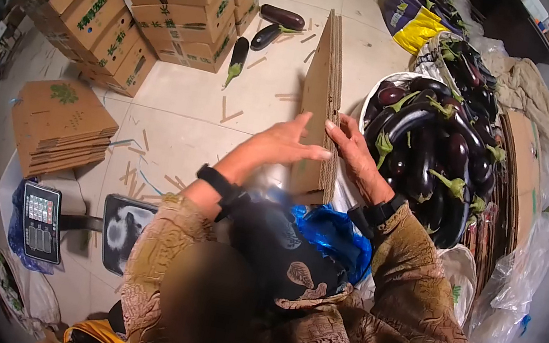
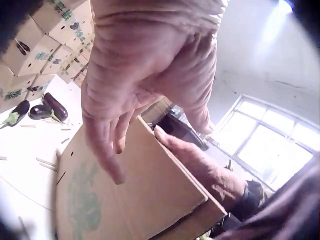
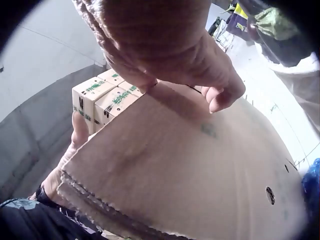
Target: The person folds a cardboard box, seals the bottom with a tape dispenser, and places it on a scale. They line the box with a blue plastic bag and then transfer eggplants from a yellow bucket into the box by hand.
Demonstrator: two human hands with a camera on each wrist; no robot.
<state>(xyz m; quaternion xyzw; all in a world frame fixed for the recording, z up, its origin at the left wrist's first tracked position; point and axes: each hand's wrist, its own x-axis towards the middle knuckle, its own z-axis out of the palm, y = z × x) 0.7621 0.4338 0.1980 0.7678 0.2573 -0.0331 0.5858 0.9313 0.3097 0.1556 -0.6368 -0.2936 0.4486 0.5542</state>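
Note:
A flattened cardboard box (image 1: 320, 106) stands on edge, upright, in front of the person, its layered edge facing up. The right hand (image 1: 354, 148) holds it from the right, thumb (image 2: 159, 132) over the top edge and fingers along the outer face (image 3: 200, 165). On the other side the left hand (image 1: 282, 147) is spread, thumb apart from the fingers. In the left wrist view the left fingers (image 2: 112, 167) hang over the printed face and the left thumb stands clear of the edge.
Eggplants (image 1: 431, 147) fill a white sack to the right. Stacked cartons (image 1: 179, 3) stand at the back left, with loose eggplants (image 1: 238, 60) beside them. Flattened cartons (image 1: 61, 125) lie in a pile at left, near a scale (image 1: 43, 220). A blue plastic bag (image 1: 336, 236) lies close by.

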